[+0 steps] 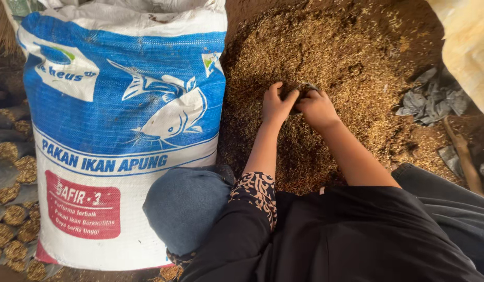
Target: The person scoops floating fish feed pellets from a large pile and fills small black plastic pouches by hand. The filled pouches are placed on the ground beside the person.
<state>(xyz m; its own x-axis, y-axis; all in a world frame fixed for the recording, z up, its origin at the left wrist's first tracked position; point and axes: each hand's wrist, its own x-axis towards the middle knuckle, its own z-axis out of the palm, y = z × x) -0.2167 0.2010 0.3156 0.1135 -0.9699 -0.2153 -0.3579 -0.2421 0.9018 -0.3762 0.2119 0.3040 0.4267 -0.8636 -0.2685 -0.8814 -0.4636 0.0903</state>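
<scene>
Your left hand and right hand meet over the heap of husks, fingers curled shut on a small dark pouch between them. The heap spreads over the ground ahead of you. A big blue-and-white sack stands just left of your arm.

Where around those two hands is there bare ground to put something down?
Bare brown dirt shows past the husk heap, top right. Crowded: both hands, left hand and right hand, work in the heap; the big sack fills the left, grey plastic scraps the right.
</scene>
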